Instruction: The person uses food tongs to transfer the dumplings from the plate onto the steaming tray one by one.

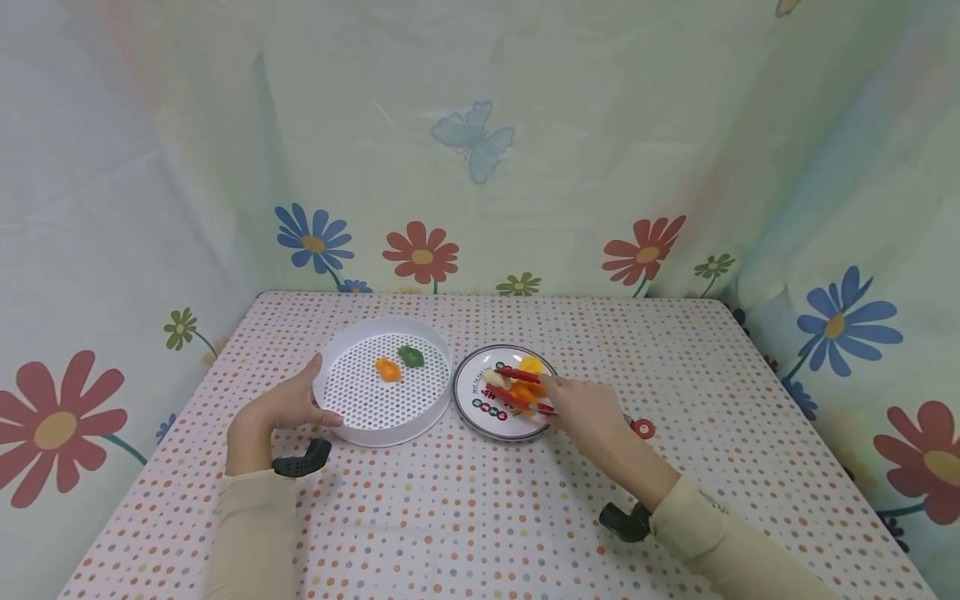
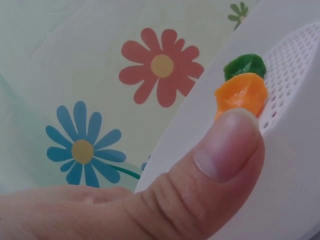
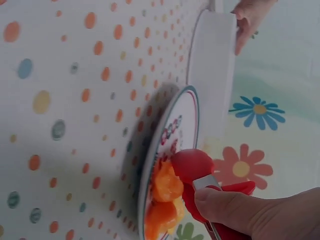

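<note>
A white round sieve (image 1: 381, 425) with a perforated base holds one orange (image 1: 387, 369) and one green dumpling-shaped piece (image 1: 411, 356). My left hand (image 1: 288, 398) holds its left side, thumb along the near wall; in the left wrist view the thumb (image 2: 225, 150) shows large in front of the orange piece. My right hand (image 1: 588, 408) grips red-tipped tongs (image 1: 517, 375) over a patterned plate (image 1: 480, 421). A pale piece (image 1: 493, 379) sits by the tong tips; whether they pinch it I cannot tell. Orange pieces (image 3: 167, 185) and a yellow piece (image 1: 531, 365) lie on the plate.
The sieve and plate stand side by side on a dotted tablecloth (image 1: 450, 517). A floral curtain (image 1: 555, 167) hangs behind the table and along both sides. The tongs' red ring end (image 1: 642, 428) sticks out to the right of my right hand.
</note>
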Motion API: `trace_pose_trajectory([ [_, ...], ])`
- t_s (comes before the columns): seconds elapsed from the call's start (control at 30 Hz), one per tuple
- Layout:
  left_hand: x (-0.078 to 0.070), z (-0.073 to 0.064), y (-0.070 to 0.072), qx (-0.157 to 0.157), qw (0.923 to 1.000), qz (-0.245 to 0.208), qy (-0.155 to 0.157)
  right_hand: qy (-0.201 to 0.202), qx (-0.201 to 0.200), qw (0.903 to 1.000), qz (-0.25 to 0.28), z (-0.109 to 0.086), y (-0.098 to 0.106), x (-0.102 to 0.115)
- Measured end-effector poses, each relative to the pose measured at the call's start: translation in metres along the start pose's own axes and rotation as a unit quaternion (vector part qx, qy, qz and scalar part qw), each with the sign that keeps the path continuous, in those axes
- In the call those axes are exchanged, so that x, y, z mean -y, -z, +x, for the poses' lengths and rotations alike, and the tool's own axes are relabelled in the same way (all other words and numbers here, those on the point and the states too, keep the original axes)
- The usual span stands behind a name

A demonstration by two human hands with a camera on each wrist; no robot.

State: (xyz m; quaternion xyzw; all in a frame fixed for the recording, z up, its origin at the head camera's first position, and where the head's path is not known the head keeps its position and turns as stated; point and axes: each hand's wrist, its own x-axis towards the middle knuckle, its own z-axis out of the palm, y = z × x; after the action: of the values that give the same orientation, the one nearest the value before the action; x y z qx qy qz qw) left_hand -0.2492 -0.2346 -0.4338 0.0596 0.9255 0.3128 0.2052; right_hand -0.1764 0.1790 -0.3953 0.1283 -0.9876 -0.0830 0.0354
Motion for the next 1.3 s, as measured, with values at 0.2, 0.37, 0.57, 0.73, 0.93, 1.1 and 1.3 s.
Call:
trace_pose_trajectory([
  [0.2,-0.001,-0.004,0.003,-0.002,0.9998,-0.019,0.002,0.0,-0.048,0.9988,-0.003,0.009,0.008,-0.002],
  [0.37,0.0,-0.005,0.004,-0.005,0.9998,-0.02,0.001,0.013,-0.061,0.9978,0.02,0.015,0.024,0.005],
  [0.57,-0.002,-0.001,0.002,-0.01,0.9998,-0.016,0.004,0.039,-0.094,0.994,0.04,0.024,0.037,0.02],
  [0.73,-0.003,-0.004,0.002,-0.004,0.9997,-0.023,0.0,0.082,-0.134,0.9871,0.032,0.036,0.036,0.034],
  [0.93,-0.004,-0.005,0.001,-0.002,0.9995,-0.032,0.007,0.138,-0.155,0.9768,0.052,0.051,0.034,0.048],
  [1.1,-0.003,-0.002,-0.001,0.0,0.9998,-0.015,0.01,0.147,-0.131,0.9768,0.084,0.061,0.028,0.058],
  [1.3,-0.001,-0.004,-0.001,-0.002,0.9999,-0.005,0.009,0.15,-0.083,0.9811,0.09,0.067,0.024,0.074],
])
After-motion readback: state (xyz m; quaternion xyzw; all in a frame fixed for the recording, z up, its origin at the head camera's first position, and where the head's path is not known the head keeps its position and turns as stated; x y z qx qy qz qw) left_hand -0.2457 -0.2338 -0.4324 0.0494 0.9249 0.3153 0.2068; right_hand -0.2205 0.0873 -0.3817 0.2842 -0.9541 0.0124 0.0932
